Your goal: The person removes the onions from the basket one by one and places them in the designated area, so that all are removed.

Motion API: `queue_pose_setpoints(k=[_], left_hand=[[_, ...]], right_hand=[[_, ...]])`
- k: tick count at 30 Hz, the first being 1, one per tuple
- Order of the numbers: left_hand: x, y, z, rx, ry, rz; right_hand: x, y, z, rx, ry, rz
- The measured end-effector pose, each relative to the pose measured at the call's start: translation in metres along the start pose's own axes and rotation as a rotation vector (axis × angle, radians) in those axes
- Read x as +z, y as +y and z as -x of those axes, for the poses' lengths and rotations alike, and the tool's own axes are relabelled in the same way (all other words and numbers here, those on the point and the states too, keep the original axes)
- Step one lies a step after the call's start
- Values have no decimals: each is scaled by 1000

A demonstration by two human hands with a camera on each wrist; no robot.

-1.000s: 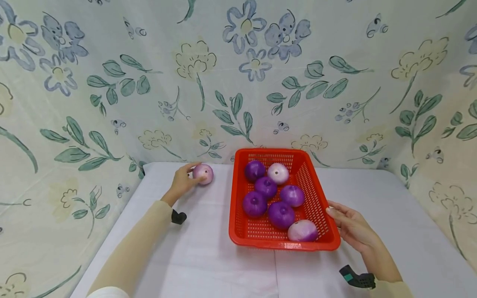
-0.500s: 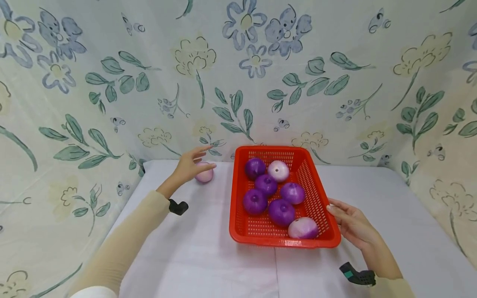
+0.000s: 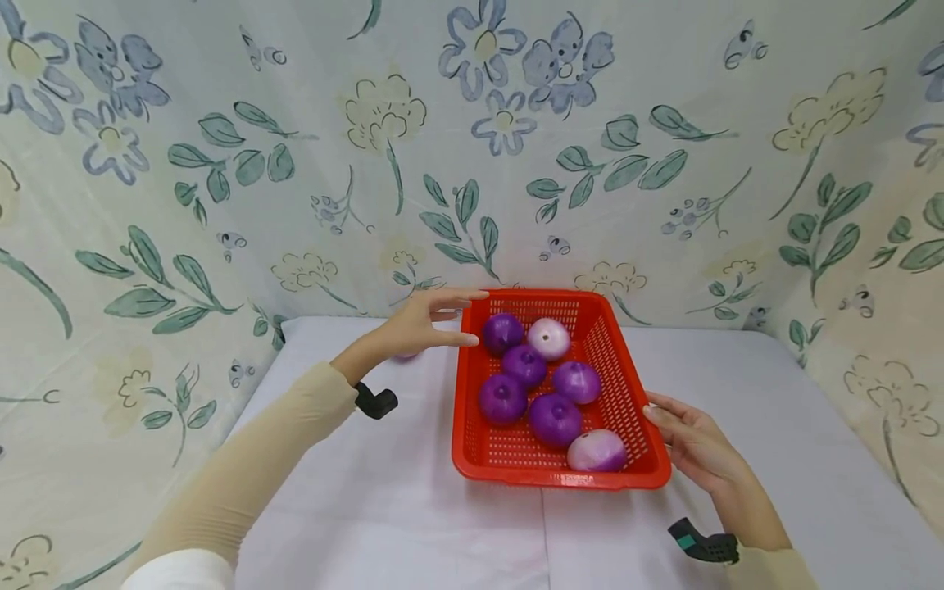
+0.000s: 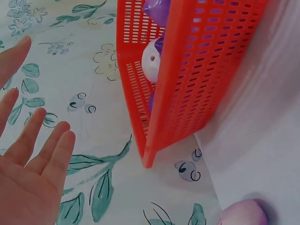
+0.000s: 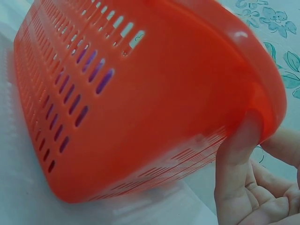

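A red plastic basket (image 3: 564, 478) with slotted walls holds several onions, most deep purple like this purple onion (image 3: 555, 419), plus a pale onion (image 3: 549, 338) and a two-tone onion (image 3: 596, 451). Fingers spread and holding nothing, my left hand (image 3: 416, 326) is at the basket's left rim; whether it touches is unclear. My right hand (image 3: 696, 438) grips the right rim, with a finger (image 5: 241, 140) against the outer wall just under the lip in the right wrist view. A pinkish onion (image 4: 244, 213) lies on the table left of the basket, mostly hidden behind my left hand in the head view.
A white cloth covers the table (image 3: 354, 508). Floral fabric (image 3: 383, 164) hangs behind it and along both sides, close to the table's back edge. Black camera mounts (image 3: 376, 401) are strapped at both wrists.
My left hand has let go of the pinkish onion, lifted, and moved right to the basket's left rim. That onion stays on the table. The right hand and basket have barely moved.
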State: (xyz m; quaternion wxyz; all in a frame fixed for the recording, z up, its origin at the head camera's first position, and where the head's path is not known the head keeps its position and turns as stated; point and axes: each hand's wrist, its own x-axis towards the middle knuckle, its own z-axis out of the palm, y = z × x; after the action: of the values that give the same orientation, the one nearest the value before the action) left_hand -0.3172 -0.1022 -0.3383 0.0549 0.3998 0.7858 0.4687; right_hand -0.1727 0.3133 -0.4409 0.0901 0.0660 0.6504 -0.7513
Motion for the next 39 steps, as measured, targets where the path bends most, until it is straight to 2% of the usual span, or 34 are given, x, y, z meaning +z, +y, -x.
queue_pose_setpoints(k=[6,9,14,17,22,25,33,39], left_hand=[[15,11,-12,-64,-99,25],[26,16,-22,-31,-154,61],[50,23,-40,66,-244,105],[66,25,-49,70,-300,117],[92,29,-60,30,-413,114],[106,28,-65,6,-474,126],[141,21,-76,9,-613,175],[160,16,-81,-10,-681,190]], right_hand=[[2,0,-1,12,16,22],[2,-1,-2,14,18,39],[3,0,-4,27,23,43],[3,0,-5,33,26,24],[3,0,-4,33,25,-1],[3,0,-4,32,20,-1],[1,1,-2,32,8,-25],[0,2,-1,29,-4,-42]])
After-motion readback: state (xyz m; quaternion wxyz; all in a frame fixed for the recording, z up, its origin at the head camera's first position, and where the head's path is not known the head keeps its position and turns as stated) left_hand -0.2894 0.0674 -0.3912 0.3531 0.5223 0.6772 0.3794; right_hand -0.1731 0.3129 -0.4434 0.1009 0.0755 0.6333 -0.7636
